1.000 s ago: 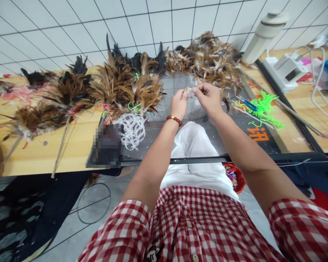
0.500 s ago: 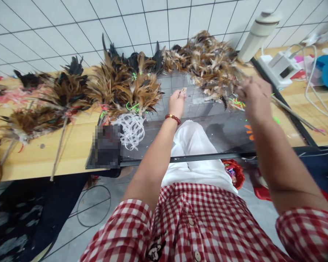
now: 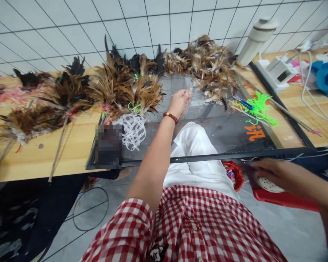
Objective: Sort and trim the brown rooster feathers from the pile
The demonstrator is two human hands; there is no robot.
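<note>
My left hand, a beaded bracelet at its wrist, hovers over the dark glass panel. Its fingers are pinched on a small pale piece, too little to identify. Beyond it lies a heap of loose brown feathers. Bundled brown and black feathers lie to its left, with a tangle of white strips in front. My right hand is low, beneath the table's front edge and over a red stool; motion blurs its fingers. Green cords lie on the panel with a blue tool on them.
A white bottle and a white power strip with cables stand at the back right. A thin stick lies along the right side. Feathered sticks lie on the left. A red basket sits below the table.
My right hand has moved from above the green cords down below the table edge, uncovering the cords and blue tool. My left hand has shifted slightly right, still pinching the pale piece.
</note>
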